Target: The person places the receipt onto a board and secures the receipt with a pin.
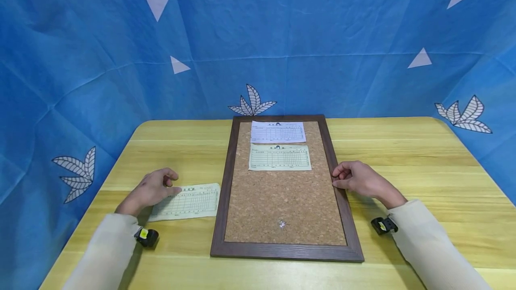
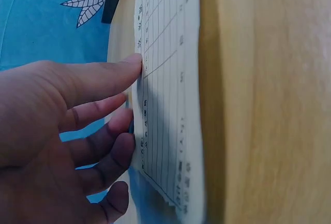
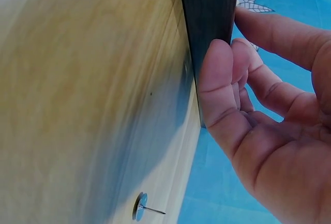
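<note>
Clock centred on the board, 12 away from the person. Nearest: small black cameras (image 1: 147, 237) on both wrists. At 6 o'clock on the cork, a pale spot (image 1: 281, 224), too small to identify. Loose pale-green printed paper form (image 1: 193, 207) lies near 9 o'clock on the yellow wood-grain surface (image 1: 181, 267), just beside the dark-brown-framed cork board (image 1: 282, 250). Left grip (image 1: 151, 187): fingers part-curled, thumb tip touching the form's far edge; no pinch visible. Right grip (image 1: 360, 179), 3 o'clock: fingers curled, tips against the frame's outer side; cannot tell whether it pinches or only rests. Right wrist view, 7 o'clock: round silver metal tack (image 3: 139, 207) on its side, apart from the fingers.

Farther: second pale-green form (image 1: 280, 158) on the cork toward 12, then a white form (image 1: 278, 133) beyond it. Farthest: blue curtain (image 1: 282, 21).

Handling, judged: loose form very light, limp, easily creased or torn, apt to slide; hold flat at an edge or corner, thumb above, fingertip beneath. Board probably stiff, much heavier; hold by its frame. Tack: hold by its head, the point may prick.
</note>
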Demonstrator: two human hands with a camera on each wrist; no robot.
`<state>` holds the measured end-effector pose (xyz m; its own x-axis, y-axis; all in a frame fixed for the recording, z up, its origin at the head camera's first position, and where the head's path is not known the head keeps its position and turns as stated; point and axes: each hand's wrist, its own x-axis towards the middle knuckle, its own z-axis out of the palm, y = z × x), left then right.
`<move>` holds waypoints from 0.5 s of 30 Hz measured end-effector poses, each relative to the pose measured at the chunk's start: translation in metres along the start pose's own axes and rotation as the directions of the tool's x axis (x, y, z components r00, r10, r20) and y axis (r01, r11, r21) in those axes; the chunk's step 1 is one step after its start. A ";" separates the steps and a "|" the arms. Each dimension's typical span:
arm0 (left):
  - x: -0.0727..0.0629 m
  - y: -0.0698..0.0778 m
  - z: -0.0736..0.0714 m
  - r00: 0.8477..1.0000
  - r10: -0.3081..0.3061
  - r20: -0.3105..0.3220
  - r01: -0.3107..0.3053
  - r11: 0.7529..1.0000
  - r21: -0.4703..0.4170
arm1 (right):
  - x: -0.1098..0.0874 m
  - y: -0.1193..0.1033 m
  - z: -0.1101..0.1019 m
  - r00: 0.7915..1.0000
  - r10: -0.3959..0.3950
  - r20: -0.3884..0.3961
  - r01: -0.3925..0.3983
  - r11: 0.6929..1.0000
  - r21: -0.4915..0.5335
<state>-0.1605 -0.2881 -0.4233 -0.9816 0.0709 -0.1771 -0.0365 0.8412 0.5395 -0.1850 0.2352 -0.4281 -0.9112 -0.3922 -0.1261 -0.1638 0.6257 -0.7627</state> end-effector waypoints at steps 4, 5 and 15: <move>-0.001 -0.003 -0.003 1.000 0.020 0.021 -0.020 1.000 0.002 | -0.001 0.001 0.001 1.000 0.006 0.001 -0.006 1.000 0.008; -0.001 -0.005 -0.004 0.999 0.024 0.024 -0.024 1.000 -0.001 | -0.001 0.001 0.001 1.000 0.007 0.002 -0.007 1.000 0.010; -0.011 -0.022 -0.018 0.997 -0.031 0.067 0.031 0.999 -0.006 | -0.001 0.000 0.000 1.000 0.001 0.003 -0.001 1.000 0.009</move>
<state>-0.1527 -0.3171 -0.4182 -0.9653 0.0810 -0.2484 -0.0683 0.8395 0.5390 -0.1845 0.2356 -0.4282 -0.9101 -0.3940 -0.1286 -0.1599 0.6199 -0.7682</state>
